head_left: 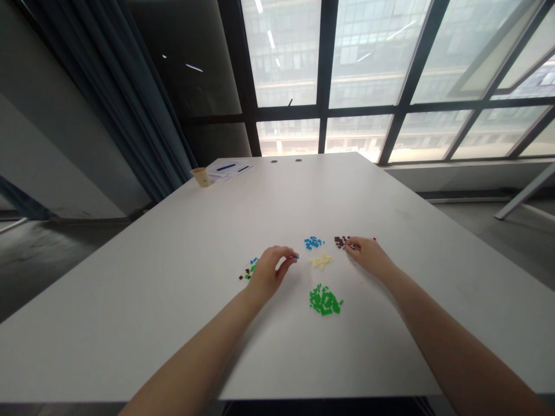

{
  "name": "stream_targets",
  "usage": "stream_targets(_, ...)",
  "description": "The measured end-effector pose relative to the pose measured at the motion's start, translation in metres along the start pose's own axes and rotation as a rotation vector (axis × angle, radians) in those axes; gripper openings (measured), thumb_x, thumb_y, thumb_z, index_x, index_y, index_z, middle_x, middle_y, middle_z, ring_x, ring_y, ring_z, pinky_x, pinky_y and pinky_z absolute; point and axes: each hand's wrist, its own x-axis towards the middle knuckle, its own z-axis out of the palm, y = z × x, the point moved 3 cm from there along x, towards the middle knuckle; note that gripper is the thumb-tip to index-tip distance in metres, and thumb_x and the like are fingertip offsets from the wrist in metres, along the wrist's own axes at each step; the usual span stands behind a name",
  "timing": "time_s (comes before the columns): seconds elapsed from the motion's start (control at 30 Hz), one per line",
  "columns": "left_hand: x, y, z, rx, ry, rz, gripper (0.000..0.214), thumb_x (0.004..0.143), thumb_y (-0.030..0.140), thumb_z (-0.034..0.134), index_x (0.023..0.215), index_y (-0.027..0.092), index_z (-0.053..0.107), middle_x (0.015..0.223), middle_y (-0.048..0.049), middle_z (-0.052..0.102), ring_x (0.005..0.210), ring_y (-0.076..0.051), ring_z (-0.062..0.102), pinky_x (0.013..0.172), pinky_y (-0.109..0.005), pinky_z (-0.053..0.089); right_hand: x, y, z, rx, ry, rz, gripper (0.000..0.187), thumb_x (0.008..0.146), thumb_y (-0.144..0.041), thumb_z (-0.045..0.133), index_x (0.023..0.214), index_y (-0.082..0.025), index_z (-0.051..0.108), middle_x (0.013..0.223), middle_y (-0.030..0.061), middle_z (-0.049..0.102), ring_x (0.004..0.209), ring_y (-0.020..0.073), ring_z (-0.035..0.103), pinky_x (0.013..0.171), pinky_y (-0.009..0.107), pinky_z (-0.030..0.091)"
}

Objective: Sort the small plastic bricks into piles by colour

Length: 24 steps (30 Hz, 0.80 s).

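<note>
Small coloured pieces lie sorted in heaps on a white table [173,300]: a green heap [325,301], a cream heap [321,261], a blue heap [313,242] and a dark brown heap [340,240]. A small mixed cluster [248,271] sits to the left. My left hand [271,270] is pinched on a tiny blue piece [296,256], between the mixed cluster and the cream heap. My right hand [368,254] rests with its fingertips closed at the edge of the dark brown heap; what they hold is too small to make out.
A tan paper cup [202,177] and papers with a blue pen [228,168] lie at the table's far left corner. Dark curtains hang at left. Large windows run behind the table, and a slanted white leg stands at far right [524,196].
</note>
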Motion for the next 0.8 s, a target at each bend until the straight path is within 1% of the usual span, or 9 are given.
stream_targets(0.13, -0.002, 0.001, 0.001, 0.005, 0.005, 0.038, 0.010, 0.081, 0.027, 0.049, 0.087, 0.021, 0.055, 0.079, -0.0027, 0.064, 0.077, -0.014, 0.059, 0.072, -0.029, 0.047, -0.001, -0.005, 0.003, 0.016, 0.009, -0.056, 0.023, 0.076, -0.031, 0.043, 0.070, -0.019, 0.061, 0.068, 0.0035, 0.062, 0.061, 0.0140, 0.052, 0.058, 0.023, 0.035)
stream_targets(0.23, -0.001, 0.000, 0.000, -0.001, 0.007, 0.046, 0.009, 0.081, 0.026, 0.050, 0.088, 0.022, 0.055, 0.079, -0.0020, 0.064, 0.077, -0.013, 0.059, 0.072, -0.029, 0.047, -0.004, -0.014, 0.002, 0.084, 0.078, -0.145, 0.020, 0.077, -0.028, 0.044, 0.072, -0.018, 0.061, 0.076, 0.0045, 0.062, 0.068, 0.0148, 0.054, 0.064, 0.024, 0.038)
stream_targets(0.3, -0.001, 0.001, 0.001, -0.013, 0.000, 0.037, 0.010, 0.081, 0.026, 0.050, 0.088, 0.022, 0.054, 0.080, -0.0022, 0.064, 0.078, -0.013, 0.059, 0.072, -0.029, 0.047, -0.010, -0.028, -0.001, 0.153, 0.135, -0.238, 0.018, 0.078, -0.026, 0.045, 0.076, -0.019, 0.061, 0.078, 0.0045, 0.061, 0.071, 0.0148, 0.054, 0.068, 0.025, 0.039)
stream_targets(0.4, -0.002, 0.002, 0.006, -0.022, -0.036, 0.005, 0.010, 0.081, 0.028, 0.049, 0.086, 0.021, 0.054, 0.080, -0.0029, 0.064, 0.078, -0.014, 0.058, 0.073, -0.030, 0.046, -0.025, -0.058, -0.004, 0.236, 0.208, -0.408, 0.015, 0.079, -0.026, 0.048, 0.082, -0.020, 0.062, 0.073, 0.0036, 0.059, 0.072, 0.0154, 0.053, 0.071, 0.028, 0.040)
stream_targets(0.47, -0.004, 0.003, 0.011, -0.036, -0.064, -0.001, 0.011, 0.081, 0.029, 0.049, 0.085, 0.021, 0.054, 0.079, -0.0028, 0.063, 0.077, -0.014, 0.058, 0.072, -0.030, 0.046, -0.035, -0.078, -0.003, 0.277, 0.218, -0.502, 0.013, 0.078, -0.027, 0.051, 0.085, -0.022, 0.062, 0.076, 0.0032, 0.059, 0.076, 0.0158, 0.053, 0.075, 0.030, 0.040)
stream_targets(0.53, -0.006, 0.003, 0.017, -0.058, -0.079, -0.001, 0.012, 0.081, 0.030, 0.049, 0.085, 0.020, 0.053, 0.079, -0.0025, 0.063, 0.076, -0.014, 0.058, 0.071, -0.030, 0.047, -0.042, -0.092, 0.000, 0.284, 0.225, -0.566, 0.011, 0.078, -0.027, 0.053, 0.084, -0.023, 0.062, 0.073, 0.0023, 0.058, 0.075, 0.0155, 0.053, 0.076, 0.032, 0.040)
stream_targets(0.6, -0.009, 0.002, 0.022, -0.075, -0.076, -0.012, 0.011, 0.081, 0.030, 0.048, 0.085, 0.020, 0.053, 0.079, -0.0023, 0.062, 0.076, -0.014, 0.058, 0.071, -0.030, 0.047, -0.046, -0.098, 0.003, 0.276, 0.225, -0.588, 0.010, 0.078, -0.025, 0.053, 0.080, -0.023, 0.063, 0.071, 0.0017, 0.057, 0.074, 0.0153, 0.052, 0.076, 0.032, 0.040)
stream_targets(0.7, -0.012, -0.001, 0.026, -0.101, -0.058, -0.056, 0.010, 0.081, 0.030, 0.049, 0.084, 0.021, 0.051, 0.080, -0.0022, 0.062, 0.077, -0.014, 0.058, 0.071, -0.030, 0.047, -0.048, -0.099, 0.007, 0.283, 0.221, -0.566, 0.010, 0.078, -0.022, 0.053, 0.078, -0.023, 0.063, 0.070, 0.0013, 0.056, 0.074, 0.0152, 0.052, 0.076, 0.031, 0.040)
stream_targets(0.8, -0.012, -0.003, 0.026, -0.147, -0.067, -0.096, 0.011, 0.080, 0.030, 0.050, 0.086, 0.021, 0.049, 0.083, -0.0021, 0.063, 0.079, -0.014, 0.058, 0.072, -0.030, 0.047, -0.044, -0.098, 0.008, 0.283, 0.201, -0.539, 0.011, 0.078, -0.020, 0.052, 0.078, -0.023, 0.062, 0.071, 0.0011, 0.057, 0.075, 0.0150, 0.052, 0.076, 0.030, 0.040)
